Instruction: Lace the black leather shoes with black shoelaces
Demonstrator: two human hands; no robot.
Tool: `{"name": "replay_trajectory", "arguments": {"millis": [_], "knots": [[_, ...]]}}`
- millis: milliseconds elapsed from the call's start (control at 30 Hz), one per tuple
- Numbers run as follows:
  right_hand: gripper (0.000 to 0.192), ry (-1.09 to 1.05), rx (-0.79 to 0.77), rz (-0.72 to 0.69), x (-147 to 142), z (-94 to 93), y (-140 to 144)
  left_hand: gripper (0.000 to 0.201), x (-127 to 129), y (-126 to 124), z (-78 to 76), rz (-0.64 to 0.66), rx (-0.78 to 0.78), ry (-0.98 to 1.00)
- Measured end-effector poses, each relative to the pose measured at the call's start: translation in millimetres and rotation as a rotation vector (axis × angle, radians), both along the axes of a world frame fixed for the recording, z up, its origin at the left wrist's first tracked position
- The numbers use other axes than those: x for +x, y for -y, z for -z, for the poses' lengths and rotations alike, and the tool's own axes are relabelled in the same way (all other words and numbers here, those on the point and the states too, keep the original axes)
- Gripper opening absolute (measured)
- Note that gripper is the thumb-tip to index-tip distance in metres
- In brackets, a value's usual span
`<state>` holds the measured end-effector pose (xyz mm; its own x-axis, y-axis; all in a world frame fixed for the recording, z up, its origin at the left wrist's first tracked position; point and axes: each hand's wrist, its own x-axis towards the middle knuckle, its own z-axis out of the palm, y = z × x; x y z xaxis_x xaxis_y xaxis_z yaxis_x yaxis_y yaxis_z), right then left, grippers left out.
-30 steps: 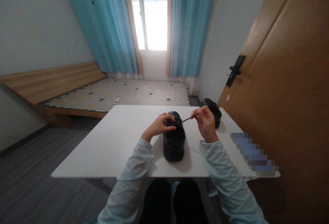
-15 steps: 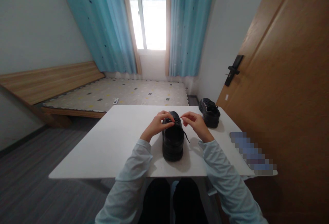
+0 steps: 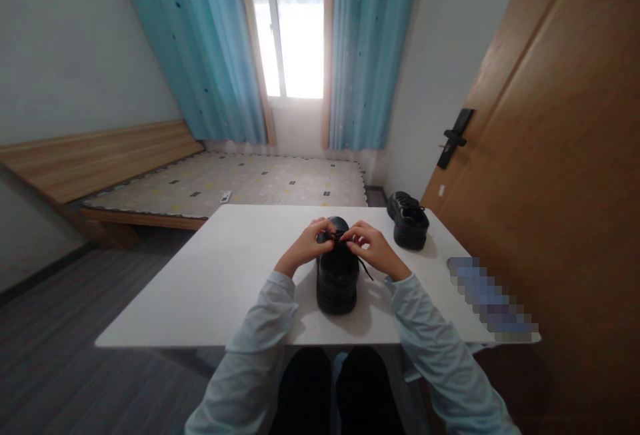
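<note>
The right hand [image 3: 375, 246], a second ago drawing a lace out to the right, has let that strand go and moved in over the near black shoe [image 3: 337, 292], so both hands now meet at its laces [image 3: 338, 238]; the work appears to have turned from one-handed pulling to two-handed lacing. The left hand [image 3: 307, 246] has stayed over the shoe's left side. Each grip looks closed, thumb and fingertips pinching the laces, though which strand each holds is too small to tell. A loose lace end [image 3: 367, 270] trails down the right side. The shoe sits upright, heel nearest, at the middle of a white surface [image 3: 200, 295].

Counted: two hands; two black shoes, the far shoe [image 3: 410, 225] standing apart at the far right; one pixelated bluish item [image 3: 487, 298] along the right edge; beyond, one bed [image 3: 270, 185], one window [image 3: 303, 48], two blue curtains [image 3: 363, 55]; one door [image 3: 560, 188] on the right
</note>
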<state>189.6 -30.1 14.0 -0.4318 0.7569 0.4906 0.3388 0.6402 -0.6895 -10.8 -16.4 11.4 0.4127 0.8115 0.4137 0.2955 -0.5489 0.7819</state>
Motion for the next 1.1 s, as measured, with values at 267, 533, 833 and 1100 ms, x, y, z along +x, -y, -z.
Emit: {"name": "replay_trajectory", "arguments": {"millis": [267, 533, 833, 1100], "knots": [[0.017, 0.044, 0.044, 0.007, 1, 4.5, -2, 0.013, -4, 4, -7.4, 0.185, -0.111, 0.132], [0.019, 0.057, 0.056, -0.003, 1, 5.5, -1, 0.076, -7, 6, -2.0, 0.208, -0.125, 0.289], [0.018, 0.073, 0.084, -0.007, 1, 7.0, -2, 0.046, -8, 3, -13.2, 0.027, -0.158, 0.982], [0.018, 0.075, 0.096, -0.03, 0, 5.6, -1, 0.018, -17, -6, -5.6, -0.499, 0.111, 0.609]]}}
